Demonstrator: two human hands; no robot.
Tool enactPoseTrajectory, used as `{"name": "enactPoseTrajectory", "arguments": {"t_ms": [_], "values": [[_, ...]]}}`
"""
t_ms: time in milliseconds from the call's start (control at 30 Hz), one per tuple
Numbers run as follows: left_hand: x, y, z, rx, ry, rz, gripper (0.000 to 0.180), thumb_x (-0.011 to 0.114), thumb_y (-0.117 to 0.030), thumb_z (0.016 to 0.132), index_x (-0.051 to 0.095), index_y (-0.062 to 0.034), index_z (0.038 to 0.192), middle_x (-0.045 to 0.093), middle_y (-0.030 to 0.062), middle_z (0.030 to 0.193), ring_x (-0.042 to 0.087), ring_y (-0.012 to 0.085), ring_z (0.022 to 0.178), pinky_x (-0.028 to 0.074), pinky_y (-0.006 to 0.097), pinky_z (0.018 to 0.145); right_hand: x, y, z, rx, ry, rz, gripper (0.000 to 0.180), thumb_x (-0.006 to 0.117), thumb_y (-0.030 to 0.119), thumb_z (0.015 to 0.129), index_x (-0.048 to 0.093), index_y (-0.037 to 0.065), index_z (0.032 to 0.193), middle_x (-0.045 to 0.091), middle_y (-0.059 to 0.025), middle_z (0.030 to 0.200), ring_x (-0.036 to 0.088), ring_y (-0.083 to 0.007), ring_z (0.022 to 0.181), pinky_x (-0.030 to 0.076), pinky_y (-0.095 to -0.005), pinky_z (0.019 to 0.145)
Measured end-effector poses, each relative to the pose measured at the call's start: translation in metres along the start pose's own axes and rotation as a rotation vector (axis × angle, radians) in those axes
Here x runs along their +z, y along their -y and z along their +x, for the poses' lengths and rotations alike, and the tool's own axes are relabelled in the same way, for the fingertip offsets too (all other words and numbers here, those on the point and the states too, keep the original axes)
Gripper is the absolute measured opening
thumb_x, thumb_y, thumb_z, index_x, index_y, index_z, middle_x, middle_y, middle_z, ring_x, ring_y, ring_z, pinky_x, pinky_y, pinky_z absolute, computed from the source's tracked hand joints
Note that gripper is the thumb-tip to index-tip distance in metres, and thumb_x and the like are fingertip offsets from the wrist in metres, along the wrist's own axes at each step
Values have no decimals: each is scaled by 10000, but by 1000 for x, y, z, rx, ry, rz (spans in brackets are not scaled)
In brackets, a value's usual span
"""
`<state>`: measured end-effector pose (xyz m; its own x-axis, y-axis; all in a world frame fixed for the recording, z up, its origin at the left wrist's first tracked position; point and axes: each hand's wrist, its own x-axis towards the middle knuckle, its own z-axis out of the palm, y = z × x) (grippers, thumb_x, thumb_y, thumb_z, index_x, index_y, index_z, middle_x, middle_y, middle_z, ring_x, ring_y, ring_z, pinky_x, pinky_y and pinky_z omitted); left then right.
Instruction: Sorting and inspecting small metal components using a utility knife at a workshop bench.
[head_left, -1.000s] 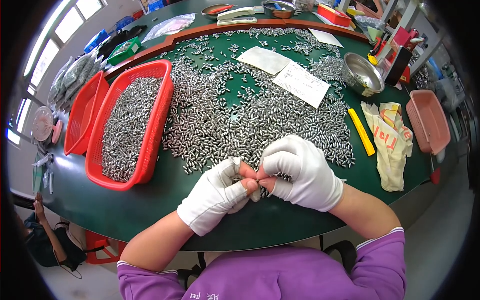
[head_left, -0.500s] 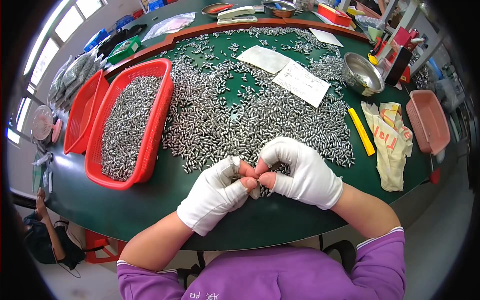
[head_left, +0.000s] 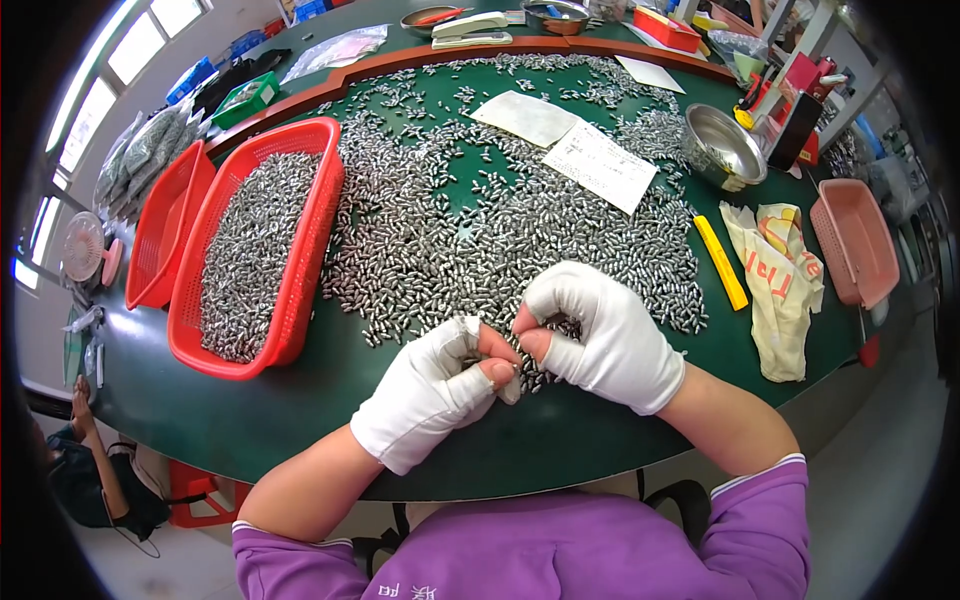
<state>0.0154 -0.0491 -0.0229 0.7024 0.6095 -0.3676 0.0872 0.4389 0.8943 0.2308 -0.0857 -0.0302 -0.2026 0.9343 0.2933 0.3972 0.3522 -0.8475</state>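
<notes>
A broad spread of small silvery bullet-shaped metal parts [head_left: 450,260] covers the green table in front of me. Both hands wear white gloves with bare thumb and finger tips, and meet over the near edge of the spread. My left hand [head_left: 435,385] pinches thumb against forefinger; anything between them is too small to tell. Just beside it, slightly farther off, my right hand [head_left: 610,340] also has thumb and forefinger closed together, their contents hidden. Several loose metal parts show below the right fingers.
A red plastic basket [head_left: 325,220] full of small metal parts stands left, beside another red basket [head_left: 150,250]. Papers [head_left: 600,165] lie on the spread. To the right are a metal bowl [head_left: 720,150], a yellow cutter [head_left: 720,262], a cloth [head_left: 785,320] and a pink basket [head_left: 855,240].
The fingertips of my two hands, touching before, have come slightly apart. My right hand has shifted a little up and away from the left, which stays nearly in place.
</notes>
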Motion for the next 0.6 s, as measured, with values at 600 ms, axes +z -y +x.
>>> {"name": "enactPoseTrajectory", "arguments": {"t_ms": [600], "values": [[-4, 4, 6, 92, 101, -389, 237, 646, -250, 936, 528, -136, 1107, 482, 31, 866, 311, 54, 570, 277, 197, 519, -10, -13, 8, -59, -77, -643, 154, 749, 125, 746, 704, 97, 891, 635, -81, 1011, 598, -296, 998, 488, -396, 889]]}}
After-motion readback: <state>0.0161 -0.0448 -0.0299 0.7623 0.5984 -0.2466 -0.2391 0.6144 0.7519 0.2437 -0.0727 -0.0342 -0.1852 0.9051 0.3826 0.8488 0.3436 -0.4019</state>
